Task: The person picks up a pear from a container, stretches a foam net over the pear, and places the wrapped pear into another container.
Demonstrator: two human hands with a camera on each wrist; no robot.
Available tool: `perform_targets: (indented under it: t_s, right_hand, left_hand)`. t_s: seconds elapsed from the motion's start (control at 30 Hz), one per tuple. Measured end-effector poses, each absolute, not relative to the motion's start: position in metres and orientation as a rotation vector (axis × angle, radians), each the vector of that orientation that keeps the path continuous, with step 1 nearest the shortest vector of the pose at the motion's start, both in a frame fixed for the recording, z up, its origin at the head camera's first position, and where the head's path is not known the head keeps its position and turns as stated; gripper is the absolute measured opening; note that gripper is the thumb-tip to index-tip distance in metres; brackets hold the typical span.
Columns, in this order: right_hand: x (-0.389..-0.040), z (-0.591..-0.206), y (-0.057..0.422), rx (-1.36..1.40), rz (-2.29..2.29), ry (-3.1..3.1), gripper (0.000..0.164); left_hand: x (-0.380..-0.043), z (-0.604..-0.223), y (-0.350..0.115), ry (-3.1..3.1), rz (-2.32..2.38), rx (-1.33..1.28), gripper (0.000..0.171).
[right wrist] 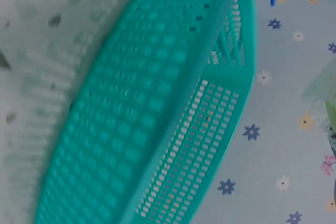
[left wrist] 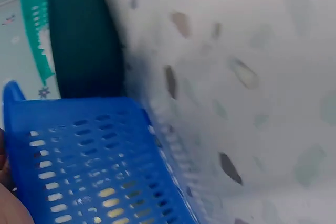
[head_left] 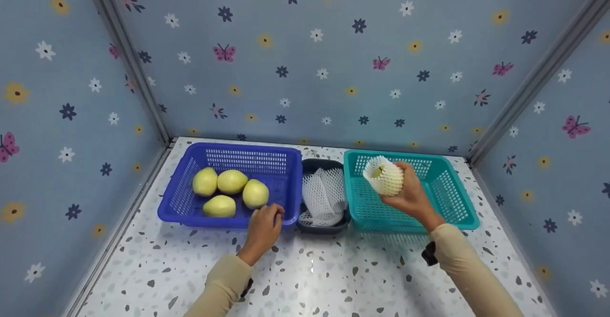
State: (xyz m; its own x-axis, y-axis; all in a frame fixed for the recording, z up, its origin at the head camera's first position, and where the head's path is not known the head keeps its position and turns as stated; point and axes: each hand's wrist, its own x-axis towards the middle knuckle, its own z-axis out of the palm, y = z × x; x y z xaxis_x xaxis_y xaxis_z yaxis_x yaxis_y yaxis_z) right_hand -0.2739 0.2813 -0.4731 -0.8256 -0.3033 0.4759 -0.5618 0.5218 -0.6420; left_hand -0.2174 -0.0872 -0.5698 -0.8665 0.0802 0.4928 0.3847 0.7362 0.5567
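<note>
My right hand [head_left: 411,197] grips a yellow-green fruit in a white foam net [head_left: 393,179], held above the teal basket [head_left: 457,198]. Part of the fruit shows through the net's open end. My left hand [head_left: 265,229] is at the front rim of the blue basket [head_left: 186,219], its fingers loosely bent and holding nothing that I can see. Inside that basket lie several bare yellow-green fruits, the nearest one [head_left: 256,194] just beyond the fingertips. In the left wrist view only a blurred bit of the left hand [left wrist: 13,205] shows beside the blue rim.
Between the two baskets stands a dark grey bin [head_left: 324,230] with several white foam nets [head_left: 324,195] in it. All stand on a speckled white tabletop [head_left: 305,274]. Flower-patterned panels [head_left: 305,59] enclose the back and both sides.
</note>
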Motion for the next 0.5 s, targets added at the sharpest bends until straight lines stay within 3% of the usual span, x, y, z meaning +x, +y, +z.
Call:
perform_targets:
  t_s: [0.17,0.5]
  right_hand:
    - [-0.296,-0.463,0.293,0.813,1.051,-2.613,0.085]
    - [-0.334,-0.456,0.305,0.683,0.706,-2.955,0.089]
  left_hand:
    - [-0.217,-0.576,-0.084,-2.496,-0.786,-0.387,0.01]
    - [-0.217,-0.58,-0.083,-2.49,-0.733,-0.373,0.008]
